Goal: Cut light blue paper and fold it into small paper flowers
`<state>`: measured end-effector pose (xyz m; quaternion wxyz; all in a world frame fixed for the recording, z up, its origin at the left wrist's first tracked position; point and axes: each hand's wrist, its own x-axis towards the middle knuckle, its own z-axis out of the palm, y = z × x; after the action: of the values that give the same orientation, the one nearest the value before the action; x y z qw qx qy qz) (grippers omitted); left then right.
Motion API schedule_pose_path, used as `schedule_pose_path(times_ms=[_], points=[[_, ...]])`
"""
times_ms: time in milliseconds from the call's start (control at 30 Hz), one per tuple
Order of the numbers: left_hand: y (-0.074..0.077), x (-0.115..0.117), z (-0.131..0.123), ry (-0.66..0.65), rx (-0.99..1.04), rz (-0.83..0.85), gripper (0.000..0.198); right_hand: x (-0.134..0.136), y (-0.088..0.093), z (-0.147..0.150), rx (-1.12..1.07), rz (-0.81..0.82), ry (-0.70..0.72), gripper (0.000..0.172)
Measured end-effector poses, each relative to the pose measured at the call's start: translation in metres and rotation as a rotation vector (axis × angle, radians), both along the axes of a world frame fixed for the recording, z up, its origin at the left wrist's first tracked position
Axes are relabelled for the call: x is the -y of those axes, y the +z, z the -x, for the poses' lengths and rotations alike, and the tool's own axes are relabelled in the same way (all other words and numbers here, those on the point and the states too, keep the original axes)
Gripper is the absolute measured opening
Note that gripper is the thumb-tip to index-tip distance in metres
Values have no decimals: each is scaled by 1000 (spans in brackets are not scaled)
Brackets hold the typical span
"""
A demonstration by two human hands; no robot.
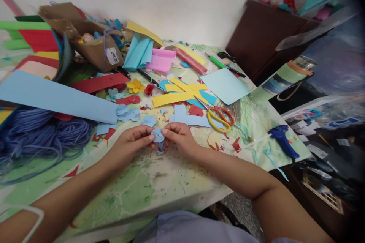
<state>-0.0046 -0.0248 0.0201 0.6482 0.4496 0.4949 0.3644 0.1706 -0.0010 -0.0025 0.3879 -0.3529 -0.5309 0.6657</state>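
Observation:
Between my two hands is a small light blue paper flower (157,135). My left hand (138,137) pinches its left edge with thumb and fingers. At its right edge, the thumb and fingertips of my right hand (179,136) are pressed together on it. Just beyond my fingers lies another blue paper flower (148,120), and more blue flowers (127,113) sit to its left. Small blue and red scraps (161,148) lie beneath the held flower. Scissors (219,117) with yellow and red handles rest on blue paper to the right.
Blue yarn (42,133) and a long blue paper strip (59,97) lie at left, below a cardboard box (94,45). Yellow strips (173,98) cross beyond my hands. A blue glue gun (284,141) lies near the table's right edge; a bottle (282,78) stands farther back.

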Motion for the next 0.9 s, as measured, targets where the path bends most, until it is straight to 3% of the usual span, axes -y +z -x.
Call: schedule_pose_path(times_ms=[267, 467, 600, 733, 833, 900], points=[[-3, -1, 4, 37, -43, -48, 16, 0, 1, -1, 190, -230, -24, 26], [5, -14, 11, 88, -268, -242, 20, -7, 5, -5, 329, -433, -168, 21], [7, -30, 29, 166, -571, -436, 21, -18, 5, -9, 408, -486, -218, 13], [9, -38, 40, 96, -978, -593, 24, -21, 3, -10, 644, -675, -105, 18], [7, -39, 42, -30, -1078, -660, 30, -17, 4, -7, 818, -817, 19, 30], [2, -42, 45, -61, -1100, -693, 33, -14, 4, -5, 872, -861, 56, 24]])
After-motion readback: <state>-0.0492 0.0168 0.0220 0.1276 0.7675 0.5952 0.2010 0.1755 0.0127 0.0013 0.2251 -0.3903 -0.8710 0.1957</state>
